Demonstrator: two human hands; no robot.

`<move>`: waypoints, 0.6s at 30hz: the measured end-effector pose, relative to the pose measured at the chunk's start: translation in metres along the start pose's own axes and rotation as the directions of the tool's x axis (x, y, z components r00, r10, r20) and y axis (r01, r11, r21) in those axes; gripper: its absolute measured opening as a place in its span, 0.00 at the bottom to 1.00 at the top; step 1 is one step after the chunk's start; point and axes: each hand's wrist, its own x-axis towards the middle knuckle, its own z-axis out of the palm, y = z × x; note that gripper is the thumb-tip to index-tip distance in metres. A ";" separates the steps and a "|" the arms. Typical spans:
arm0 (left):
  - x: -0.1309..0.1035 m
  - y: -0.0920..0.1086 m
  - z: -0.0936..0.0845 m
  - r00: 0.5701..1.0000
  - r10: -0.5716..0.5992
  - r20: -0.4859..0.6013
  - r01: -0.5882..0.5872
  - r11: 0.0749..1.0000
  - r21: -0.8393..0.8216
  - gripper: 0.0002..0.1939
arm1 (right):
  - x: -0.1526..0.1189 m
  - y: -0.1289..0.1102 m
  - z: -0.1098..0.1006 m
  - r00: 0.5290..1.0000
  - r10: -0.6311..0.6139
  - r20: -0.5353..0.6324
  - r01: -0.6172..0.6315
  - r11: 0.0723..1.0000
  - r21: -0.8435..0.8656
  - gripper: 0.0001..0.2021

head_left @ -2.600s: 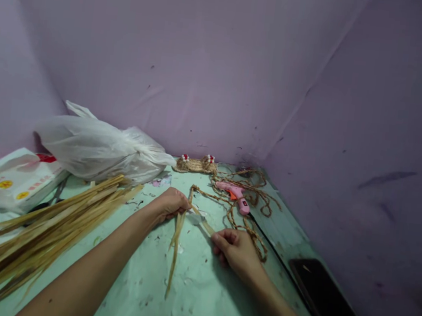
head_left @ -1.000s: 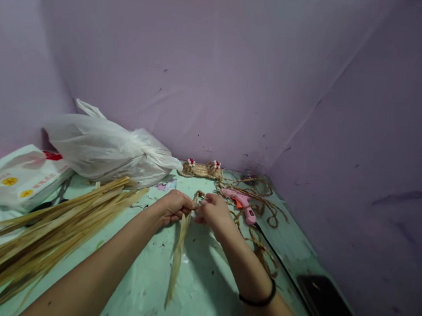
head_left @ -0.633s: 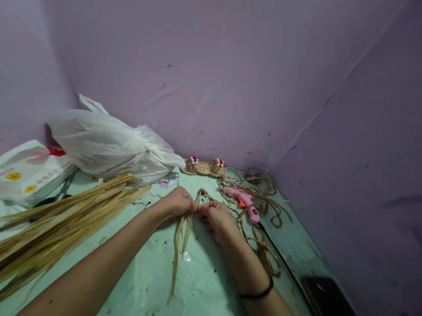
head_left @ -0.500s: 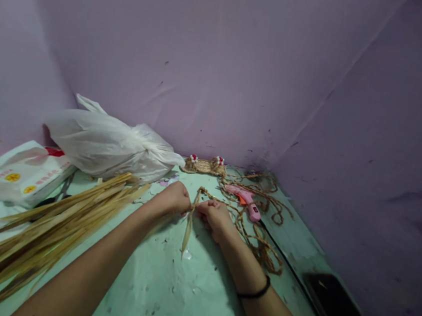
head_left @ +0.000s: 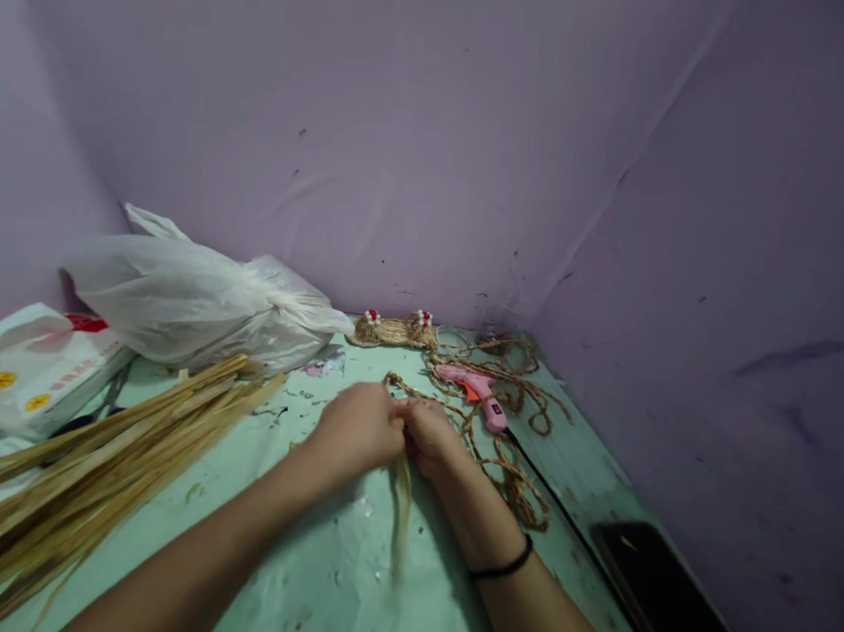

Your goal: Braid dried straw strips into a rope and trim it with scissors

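At centre, seen pinched nearly closed at the dried strip (head_left: pixel 403 510): right hand (head_left: pixel 429 433). Touching it from 9 o'clock, with fingers curled inward: left hand (head_left: pixel 359 424); cannot tell its exact grip. Strip hanging toward 6 o'clock, blurred, over the green surface (head_left: pixel 333 588) between both forearms. At 12 o'clock, near far edge: woven piece (head_left: pixel 392 332). At 2 o'clock: pink glue gun (head_left: pixel 476 387) among braided cord (head_left: pixel 516 492). At 4 o'clock, near right edge: dark flat object (head_left: pixel 670 609). At 8 to 10 o'clock: strip bundle (head_left: pixel 111 469), plastic bag (head_left: pixel 197 302).
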 end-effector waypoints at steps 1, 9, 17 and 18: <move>0.006 -0.005 -0.006 0.999 -0.024 -0.026 0.021 0.995 -0.099 0.11 | 0.000 -0.001 -0.001 1.000 0.012 0.004 -0.012 0.999 -0.036 0.03; 0.034 -0.031 0.006 0.911 -0.113 0.396 0.385 0.572 -0.724 0.06 | -0.003 -0.006 -0.005 0.997 0.045 0.063 -0.038 0.993 -0.108 0.05; 0.043 -0.039 0.017 0.897 -0.116 0.427 0.408 0.588 -0.698 0.05 | 0.008 -0.004 -0.016 0.975 -0.192 0.112 0.222 0.815 -0.536 0.04; 0.042 -0.038 0.017 0.903 -0.121 0.411 0.396 0.606 -0.690 0.05 | 0.008 -0.004 -0.017 0.959 -0.247 0.138 0.279 0.742 -0.610 0.04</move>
